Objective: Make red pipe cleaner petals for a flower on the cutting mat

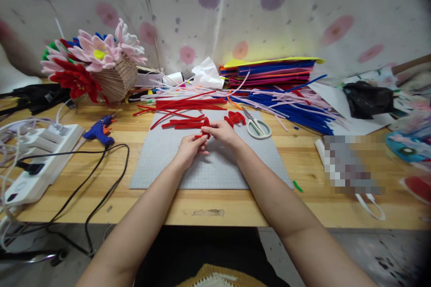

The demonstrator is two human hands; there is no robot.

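A bent red pipe cleaner (206,123) is pinched between both hands above the grey cutting mat (215,175). My left hand (191,150) grips its lower end with closed fingers. From the right, my right hand (220,132) closes on its upper part; the fingers hide some of it. Straight red pipe cleaners (183,123) lie on the mat just behind my hands. Several curled red pieces (235,119) sit in a small heap beyond my right hand. Scissors (257,126) with pale handles rest at the mat's right edge.
At the left are a blue glue gun (101,130), a white power strip (43,161) and trailing black cables. A basket of fuzzy flowers (124,76) stands behind them. Blue pipe cleaners (299,114) and a stacked bundle (269,74) line the back. A blurred-out object (350,163) lies right.
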